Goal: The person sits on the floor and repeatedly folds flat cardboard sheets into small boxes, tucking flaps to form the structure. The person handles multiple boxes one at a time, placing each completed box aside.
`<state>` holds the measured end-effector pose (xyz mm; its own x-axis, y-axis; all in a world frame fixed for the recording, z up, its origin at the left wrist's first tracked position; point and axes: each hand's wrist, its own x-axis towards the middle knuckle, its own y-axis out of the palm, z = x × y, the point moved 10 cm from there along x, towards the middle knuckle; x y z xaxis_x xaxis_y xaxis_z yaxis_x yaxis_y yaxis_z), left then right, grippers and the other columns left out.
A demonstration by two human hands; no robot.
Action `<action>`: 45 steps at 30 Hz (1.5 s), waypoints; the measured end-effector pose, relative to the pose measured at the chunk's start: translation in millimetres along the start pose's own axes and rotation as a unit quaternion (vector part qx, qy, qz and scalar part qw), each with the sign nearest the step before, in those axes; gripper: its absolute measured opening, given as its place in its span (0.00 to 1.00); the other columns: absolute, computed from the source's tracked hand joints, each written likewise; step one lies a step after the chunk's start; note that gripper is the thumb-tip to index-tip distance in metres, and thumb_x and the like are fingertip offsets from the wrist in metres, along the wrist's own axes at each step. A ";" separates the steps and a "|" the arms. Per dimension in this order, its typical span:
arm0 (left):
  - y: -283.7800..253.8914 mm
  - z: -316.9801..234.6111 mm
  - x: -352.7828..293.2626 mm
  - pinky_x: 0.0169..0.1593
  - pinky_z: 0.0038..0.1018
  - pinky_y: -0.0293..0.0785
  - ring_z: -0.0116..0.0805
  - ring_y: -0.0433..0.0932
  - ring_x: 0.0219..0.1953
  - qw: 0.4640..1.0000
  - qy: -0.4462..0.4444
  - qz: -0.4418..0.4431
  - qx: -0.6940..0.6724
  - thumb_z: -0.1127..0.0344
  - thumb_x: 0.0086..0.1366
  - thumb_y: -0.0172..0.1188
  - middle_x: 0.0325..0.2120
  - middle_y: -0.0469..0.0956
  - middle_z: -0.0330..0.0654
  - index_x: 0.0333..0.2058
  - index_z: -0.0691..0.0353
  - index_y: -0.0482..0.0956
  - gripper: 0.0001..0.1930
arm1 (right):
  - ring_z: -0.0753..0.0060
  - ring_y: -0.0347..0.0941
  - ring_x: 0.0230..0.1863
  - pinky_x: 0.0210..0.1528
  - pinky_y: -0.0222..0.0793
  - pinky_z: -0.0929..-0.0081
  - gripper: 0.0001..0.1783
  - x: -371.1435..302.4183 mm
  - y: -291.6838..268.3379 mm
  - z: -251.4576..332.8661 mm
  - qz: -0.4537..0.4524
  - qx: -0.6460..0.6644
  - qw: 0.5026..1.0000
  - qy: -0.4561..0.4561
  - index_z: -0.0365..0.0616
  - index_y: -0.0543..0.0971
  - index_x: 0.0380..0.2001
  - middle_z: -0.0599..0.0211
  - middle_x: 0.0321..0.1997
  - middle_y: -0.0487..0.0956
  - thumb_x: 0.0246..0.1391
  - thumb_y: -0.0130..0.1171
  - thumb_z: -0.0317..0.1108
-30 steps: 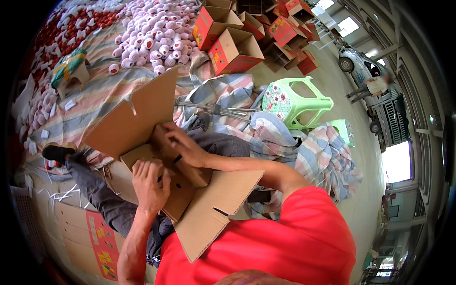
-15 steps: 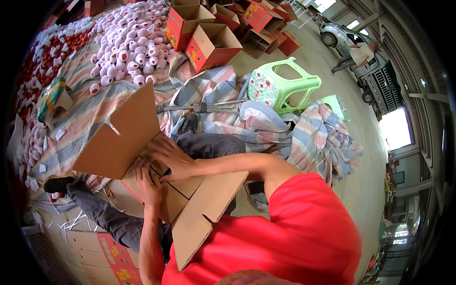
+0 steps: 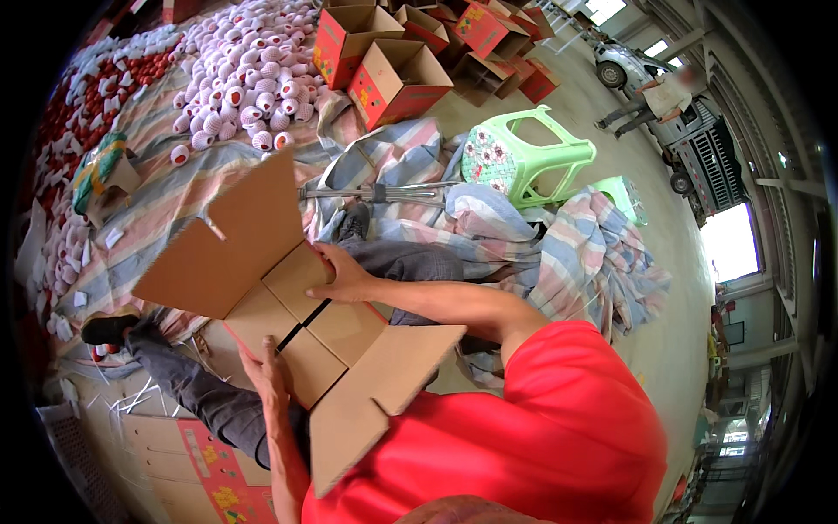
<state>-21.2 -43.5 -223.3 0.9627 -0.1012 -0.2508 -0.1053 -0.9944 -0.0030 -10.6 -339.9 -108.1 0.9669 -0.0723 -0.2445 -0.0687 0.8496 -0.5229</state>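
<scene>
A brown cardboard box (image 3: 288, 301) lies tilted across my lap, its folded inner flaps almost meeting along a dark slit. One slotted panel (image 3: 236, 236) stands up at the far left, and another slotted panel (image 3: 384, 393) leans against my red shirt. My left hand (image 3: 269, 375) grips the box's near-left edge, thumb up by the slit's end. At the opposite edge, my right hand (image 3: 345, 275) holds the box with its thumb lying over a flap and its fingers at the rim, partly hidden.
Foam-netted fruit (image 3: 249, 79) is heaped at the far left on a striped sheet (image 3: 166, 192). Open red cartons (image 3: 397, 87) stand at the back. A green stool (image 3: 524, 157) lies tipped to the right. Flattened cartons (image 3: 166, 450) lie lower left. A person (image 3: 663, 100) walks by a vehicle.
Both hands have moved apart, from close together over the middle flaps to opposite edges of the box. The folded flaps and the slit between them now show.
</scene>
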 end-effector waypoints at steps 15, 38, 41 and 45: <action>-96.2 -35.0 61.6 0.73 0.37 0.60 0.47 0.67 0.70 0.983 0.093 0.001 0.161 0.57 0.74 0.63 0.69 0.68 0.57 0.73 0.72 0.59 0.38 | 0.47 0.55 0.77 0.78 0.54 0.54 0.63 34.4 98.5 -20.9 -0.060 0.052 0.997 0.005 0.41 0.51 0.80 0.46 0.76 0.59 0.52 0.78 0.52; -66.7 -63.4 65.5 0.71 0.40 0.62 0.48 0.70 0.66 0.986 0.062 -0.003 0.155 0.61 0.63 0.72 0.64 0.71 0.56 0.71 0.70 0.63 0.42 | 0.57 0.54 0.80 0.80 0.51 0.60 0.63 48.5 90.3 -16.7 -0.044 0.185 0.981 -0.045 0.39 0.48 0.80 0.51 0.79 0.59 0.54 0.77 0.46; -65.7 -64.0 64.6 0.71 0.40 0.63 0.48 0.70 0.66 0.985 0.054 -0.006 0.164 0.60 0.63 0.72 0.64 0.71 0.56 0.71 0.70 0.63 0.42 | 0.57 0.55 0.80 0.80 0.51 0.60 0.62 47.9 90.2 -17.3 -0.038 0.200 0.978 -0.045 0.41 0.48 0.80 0.52 0.79 0.60 0.54 0.77 0.46; -64.4 -68.5 62.5 0.71 0.40 0.63 0.48 0.70 0.66 0.988 0.060 -0.002 0.140 0.61 0.64 0.71 0.64 0.72 0.56 0.70 0.70 0.64 0.41 | 0.59 0.56 0.79 0.80 0.53 0.61 0.61 45.6 88.9 -12.0 -0.052 0.213 0.974 -0.052 0.42 0.49 0.80 0.54 0.78 0.62 0.53 0.76 0.44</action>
<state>62.8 12.2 -172.5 0.9841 -0.1164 -0.1338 -0.1498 -0.9497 -0.2750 24.5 -274.0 -175.6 0.9844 -0.1357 -0.1119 0.1185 0.9818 -0.1482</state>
